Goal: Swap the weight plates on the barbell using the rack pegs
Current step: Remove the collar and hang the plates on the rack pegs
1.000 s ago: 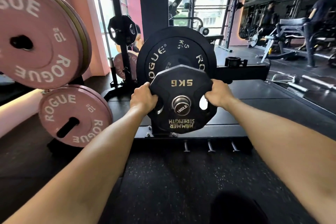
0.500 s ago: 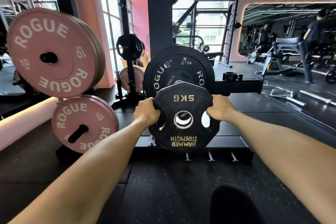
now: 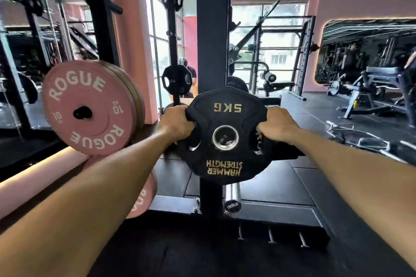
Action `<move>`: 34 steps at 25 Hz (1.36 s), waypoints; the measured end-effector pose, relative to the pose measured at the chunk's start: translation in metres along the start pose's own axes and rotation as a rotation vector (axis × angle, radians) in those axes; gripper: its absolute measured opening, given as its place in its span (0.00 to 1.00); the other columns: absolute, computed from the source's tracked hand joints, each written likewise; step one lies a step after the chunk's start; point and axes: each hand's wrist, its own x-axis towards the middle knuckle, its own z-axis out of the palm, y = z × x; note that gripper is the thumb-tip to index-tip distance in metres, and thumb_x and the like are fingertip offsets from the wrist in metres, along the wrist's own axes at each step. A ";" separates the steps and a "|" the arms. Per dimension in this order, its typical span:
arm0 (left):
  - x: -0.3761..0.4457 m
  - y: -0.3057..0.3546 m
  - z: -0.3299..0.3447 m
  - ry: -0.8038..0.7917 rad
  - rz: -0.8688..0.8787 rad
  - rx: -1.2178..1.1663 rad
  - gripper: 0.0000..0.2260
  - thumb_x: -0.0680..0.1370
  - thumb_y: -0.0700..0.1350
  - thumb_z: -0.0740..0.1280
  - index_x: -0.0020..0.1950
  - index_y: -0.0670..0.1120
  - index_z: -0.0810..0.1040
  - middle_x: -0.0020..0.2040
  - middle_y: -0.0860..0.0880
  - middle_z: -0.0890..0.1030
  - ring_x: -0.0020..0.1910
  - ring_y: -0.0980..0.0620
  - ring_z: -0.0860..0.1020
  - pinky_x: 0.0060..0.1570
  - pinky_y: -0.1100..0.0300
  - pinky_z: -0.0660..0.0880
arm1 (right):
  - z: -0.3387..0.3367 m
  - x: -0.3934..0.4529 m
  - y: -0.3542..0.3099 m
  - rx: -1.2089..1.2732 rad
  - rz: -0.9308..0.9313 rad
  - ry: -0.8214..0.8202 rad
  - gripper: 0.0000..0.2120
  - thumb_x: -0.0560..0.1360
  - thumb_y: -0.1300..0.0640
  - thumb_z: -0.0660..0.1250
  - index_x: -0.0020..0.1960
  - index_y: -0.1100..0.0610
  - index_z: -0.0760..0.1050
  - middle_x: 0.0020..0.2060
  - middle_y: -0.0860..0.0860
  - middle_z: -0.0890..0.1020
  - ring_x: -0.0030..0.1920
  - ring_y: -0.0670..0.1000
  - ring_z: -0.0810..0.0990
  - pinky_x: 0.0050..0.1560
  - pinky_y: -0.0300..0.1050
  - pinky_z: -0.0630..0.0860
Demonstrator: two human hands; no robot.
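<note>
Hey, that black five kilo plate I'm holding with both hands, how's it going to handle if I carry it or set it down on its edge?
The 5KG plate is probably dense and rigid. Its cut-out grips, held by left hand and right hand, should prevent slipping. Set on edge, its near-round rim would likely roll or tip.
</note>
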 end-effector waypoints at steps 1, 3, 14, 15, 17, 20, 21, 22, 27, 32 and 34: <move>0.018 0.011 -0.024 0.003 -0.004 -0.003 0.03 0.72 0.46 0.68 0.39 0.51 0.75 0.40 0.50 0.78 0.43 0.45 0.76 0.43 0.57 0.72 | -0.026 0.018 -0.014 -0.007 -0.007 -0.006 0.02 0.63 0.61 0.66 0.33 0.58 0.73 0.34 0.52 0.78 0.35 0.51 0.75 0.31 0.44 0.72; 0.046 0.033 -0.067 0.007 -0.015 -0.039 0.08 0.71 0.44 0.69 0.34 0.52 0.73 0.34 0.53 0.76 0.41 0.46 0.77 0.38 0.59 0.70 | -0.074 0.043 -0.039 -0.027 -0.038 0.009 0.04 0.62 0.60 0.66 0.32 0.58 0.72 0.33 0.52 0.77 0.34 0.53 0.75 0.28 0.42 0.67; 0.198 0.159 -0.397 0.085 0.041 -0.005 0.06 0.70 0.44 0.68 0.46 0.46 0.80 0.43 0.46 0.80 0.42 0.43 0.78 0.39 0.56 0.72 | -0.380 0.132 -0.253 0.019 0.000 0.095 0.03 0.64 0.63 0.68 0.34 0.60 0.74 0.33 0.55 0.77 0.34 0.54 0.77 0.29 0.40 0.69; 0.206 0.161 -0.419 0.090 0.050 0.000 0.06 0.71 0.44 0.68 0.46 0.46 0.80 0.41 0.47 0.79 0.41 0.44 0.77 0.37 0.58 0.71 | -0.396 0.135 -0.271 0.019 -0.002 0.105 0.04 0.64 0.63 0.68 0.33 0.60 0.74 0.33 0.54 0.77 0.33 0.54 0.76 0.29 0.40 0.69; 0.220 0.162 -0.454 0.083 0.081 -0.003 0.03 0.71 0.44 0.69 0.39 0.47 0.77 0.35 0.50 0.76 0.39 0.46 0.75 0.32 0.59 0.67 | -0.416 0.144 -0.299 0.029 -0.018 0.115 0.03 0.64 0.64 0.69 0.33 0.62 0.76 0.33 0.55 0.77 0.34 0.54 0.77 0.28 0.40 0.71; 0.241 0.145 -0.481 0.097 0.116 0.003 0.11 0.72 0.44 0.70 0.32 0.50 0.71 0.32 0.51 0.74 0.38 0.45 0.75 0.36 0.58 0.69 | -0.422 0.159 -0.332 0.029 -0.038 0.127 0.04 0.63 0.64 0.69 0.36 0.65 0.77 0.34 0.56 0.78 0.35 0.54 0.78 0.30 0.44 0.76; 0.249 0.136 -0.487 0.107 0.129 0.008 0.10 0.71 0.43 0.69 0.32 0.49 0.71 0.32 0.51 0.74 0.37 0.45 0.75 0.34 0.59 0.68 | -0.419 0.165 -0.341 0.041 -0.046 0.134 0.04 0.62 0.63 0.69 0.35 0.64 0.77 0.34 0.56 0.78 0.35 0.54 0.78 0.30 0.46 0.77; 0.257 0.124 -0.491 0.117 0.132 0.013 0.09 0.71 0.43 0.69 0.33 0.48 0.72 0.32 0.50 0.74 0.36 0.46 0.75 0.31 0.59 0.67 | -0.413 0.172 -0.350 0.048 -0.059 0.134 0.04 0.62 0.63 0.70 0.34 0.64 0.77 0.33 0.55 0.78 0.34 0.54 0.78 0.30 0.46 0.77; 0.300 0.060 -0.514 0.155 0.170 0.105 0.12 0.71 0.44 0.70 0.30 0.47 0.70 0.28 0.51 0.71 0.29 0.54 0.68 0.27 0.62 0.62 | -0.380 0.213 -0.405 0.013 -0.118 0.116 0.05 0.63 0.61 0.72 0.33 0.64 0.78 0.34 0.57 0.81 0.36 0.55 0.79 0.34 0.49 0.78; 0.326 -0.018 -0.553 0.161 0.150 0.114 0.09 0.70 0.46 0.68 0.31 0.48 0.71 0.29 0.52 0.72 0.29 0.53 0.70 0.27 0.61 0.62 | -0.344 0.252 -0.481 0.028 -0.196 0.084 0.08 0.64 0.62 0.71 0.36 0.68 0.78 0.37 0.62 0.82 0.40 0.62 0.81 0.39 0.53 0.78; 0.336 -0.055 -0.569 0.188 0.117 0.122 0.09 0.71 0.44 0.69 0.33 0.46 0.72 0.29 0.52 0.72 0.29 0.53 0.70 0.27 0.62 0.63 | -0.325 0.263 -0.517 0.037 -0.203 0.079 0.09 0.64 0.62 0.71 0.37 0.70 0.78 0.37 0.62 0.82 0.40 0.61 0.82 0.40 0.55 0.79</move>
